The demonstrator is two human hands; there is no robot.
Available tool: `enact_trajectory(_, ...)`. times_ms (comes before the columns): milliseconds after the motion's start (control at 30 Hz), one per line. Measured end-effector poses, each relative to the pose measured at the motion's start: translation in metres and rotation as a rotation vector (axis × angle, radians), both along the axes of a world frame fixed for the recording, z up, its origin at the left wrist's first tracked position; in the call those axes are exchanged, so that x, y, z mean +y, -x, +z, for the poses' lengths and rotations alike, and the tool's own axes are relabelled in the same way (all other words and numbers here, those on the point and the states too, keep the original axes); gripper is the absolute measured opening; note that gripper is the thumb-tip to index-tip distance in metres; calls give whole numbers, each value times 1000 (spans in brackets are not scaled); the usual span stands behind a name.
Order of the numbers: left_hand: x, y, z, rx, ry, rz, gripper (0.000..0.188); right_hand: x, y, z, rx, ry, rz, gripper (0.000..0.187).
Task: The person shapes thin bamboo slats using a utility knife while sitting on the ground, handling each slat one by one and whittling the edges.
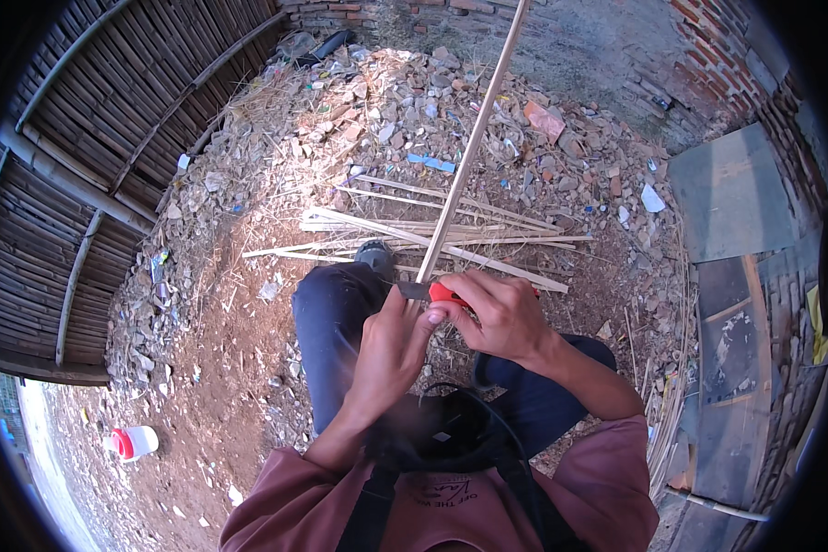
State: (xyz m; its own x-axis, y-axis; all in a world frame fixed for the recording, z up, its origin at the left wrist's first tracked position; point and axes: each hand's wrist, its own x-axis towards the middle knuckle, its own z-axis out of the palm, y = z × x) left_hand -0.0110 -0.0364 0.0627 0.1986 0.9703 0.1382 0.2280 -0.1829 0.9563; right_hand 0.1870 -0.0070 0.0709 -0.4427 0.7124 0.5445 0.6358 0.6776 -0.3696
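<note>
My right hand (501, 313) is closed round the red handle (448, 294) of a knife. Its short dark blade (414, 291) lies across the near end of a long, pale bamboo strip (465, 166). The strip slants up and away from me, past the top of the picture. My left hand (391, 340) is closed at that near end, thumb close to the right hand's fingers; the strip's very tip is hidden there. Beyond my hands, several split bamboo strips (377, 224) lie loosely crossed on the ground, near my shoe (374, 253).
Rubble (359, 110) and dirt cover the ground. A bamboo-slat wall (92, 156) stands left, a brick wall (598, 64) behind. Flat boards (736, 202) lean at the right. A white container with a red band (138, 443) sits at the lower left. My knees (331, 313) are bent.
</note>
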Motion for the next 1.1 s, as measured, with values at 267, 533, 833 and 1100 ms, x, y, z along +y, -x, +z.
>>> enact_trajectory(267,-1,7,7,-97,62,-83,23,2,1,-2,64,10,76,21)
enact_trajectory(533,-2,0,-1,-43,-57,3,21,-1,2,-2,34,34,47,22)
enact_trajectory(833,-2,-4,3,12,-63,60,27,-4,5,-3,-23,-42,-30,23)
enact_trajectory(1100,-1,-8,2,60,-34,79,26,-4,4,2,-14,-48,-69,29)
